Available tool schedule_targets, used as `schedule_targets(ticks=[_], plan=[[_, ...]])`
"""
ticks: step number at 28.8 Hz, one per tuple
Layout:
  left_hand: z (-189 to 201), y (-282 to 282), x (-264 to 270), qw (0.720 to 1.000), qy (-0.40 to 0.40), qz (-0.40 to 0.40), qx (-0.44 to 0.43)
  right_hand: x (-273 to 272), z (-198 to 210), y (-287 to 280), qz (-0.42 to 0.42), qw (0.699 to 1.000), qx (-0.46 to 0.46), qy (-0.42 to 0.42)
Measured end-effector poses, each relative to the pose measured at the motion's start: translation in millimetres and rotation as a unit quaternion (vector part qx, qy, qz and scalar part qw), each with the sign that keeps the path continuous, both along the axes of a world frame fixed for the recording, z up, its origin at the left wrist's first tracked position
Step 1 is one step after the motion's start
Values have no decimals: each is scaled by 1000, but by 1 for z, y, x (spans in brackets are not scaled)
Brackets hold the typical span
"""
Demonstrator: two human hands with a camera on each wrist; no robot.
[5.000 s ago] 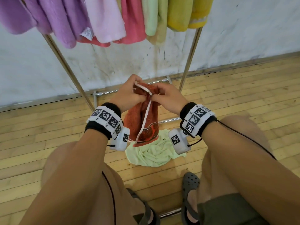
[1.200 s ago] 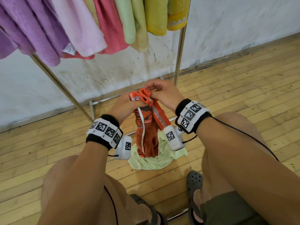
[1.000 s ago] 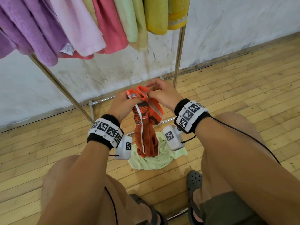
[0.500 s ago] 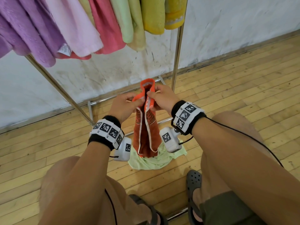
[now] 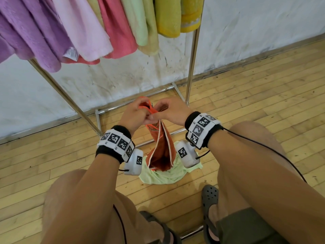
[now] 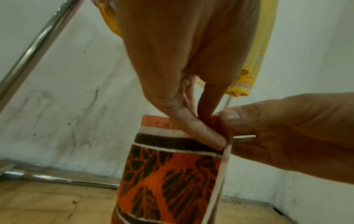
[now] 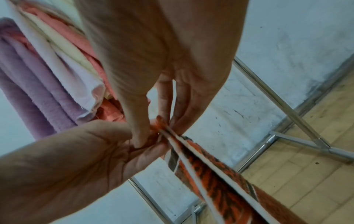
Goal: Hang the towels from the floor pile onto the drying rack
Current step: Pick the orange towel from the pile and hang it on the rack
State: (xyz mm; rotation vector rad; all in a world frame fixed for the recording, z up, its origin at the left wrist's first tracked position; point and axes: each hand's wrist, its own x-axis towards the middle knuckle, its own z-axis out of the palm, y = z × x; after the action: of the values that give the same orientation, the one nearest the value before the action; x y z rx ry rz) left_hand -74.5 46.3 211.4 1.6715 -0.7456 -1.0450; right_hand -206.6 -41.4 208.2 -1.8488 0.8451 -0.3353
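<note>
An orange towel (image 5: pixel 161 150) with dark patterning and white edging hangs from both hands above the floor. My left hand (image 5: pixel 135 115) pinches its top hem between thumb and forefinger; the towel (image 6: pixel 172 174) shows below that pinch in the left wrist view. My right hand (image 5: pixel 168 111) pinches the same top edge right beside it, the two hands touching. In the right wrist view the folded towel (image 7: pixel 216 174) runs down and to the right from the fingers. A light green towel (image 5: pixel 163 175) lies crumpled on the floor under it. The drying rack (image 5: pixel 192 64) stands behind.
Purple, pink, coral, green and yellow towels (image 5: pixel 109 29) hang close together along the rack's top. Its slanted left leg (image 5: pixel 65 95) and base bars (image 5: pixel 133 103) lie near my hands. A white wall is behind; wooden floor (image 5: pixel 263 103) spreads right. My knees and dark clogs (image 5: pixel 210 196) are below.
The hands have come together at the towel's top edge and dropped slightly. The towel, bunched a second ago, now hangs folded lengthwise with its white edges facing me.
</note>
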Motion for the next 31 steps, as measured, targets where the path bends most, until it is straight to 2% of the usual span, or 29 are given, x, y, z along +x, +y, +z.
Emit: schedule_targets(ticks=[2, 5, 7, 10, 14, 16, 20, 23, 25, 28, 31], plan=[[-1, 1, 2, 999, -42, -23, -4, 0, -1, 1, 11, 999, -34, 15], [-1, 2, 1, 997, -54, -48, -11, -1, 2, -1, -22, 996, -82, 9], [-3, -1, 6, 990, -127, -60, -18, -3, 7, -4, -35, 995, -93, 12], [-6, -3, 11, 963, -254, -81, -21, -1, 12, -7, -33, 993, -105, 32], [5, -7, 14, 942, -329, -66, -27, 6, 20, -7, -21, 992, -120, 28], [18, -11, 17, 938, -338, -70, -15, 7, 31, -8, -26, 991, -132, 27], [55, -15, 22, 946, -319, -52, 11, 10, 62, -12, -78, 989, -124, -4], [88, -12, 26, 913, -394, -91, 44, 14, 91, -13, -123, 982, -142, -31], [113, -11, 28, 898, -430, -84, 32, 17, 114, -12, -141, 978, -142, -55], [151, -9, 29, 889, -456, -35, 3, 23, 148, -15, -146, 972, -166, -75], [191, -7, 34, 885, -461, -61, 7, 26, 183, -21, -144, 969, -183, -87]])
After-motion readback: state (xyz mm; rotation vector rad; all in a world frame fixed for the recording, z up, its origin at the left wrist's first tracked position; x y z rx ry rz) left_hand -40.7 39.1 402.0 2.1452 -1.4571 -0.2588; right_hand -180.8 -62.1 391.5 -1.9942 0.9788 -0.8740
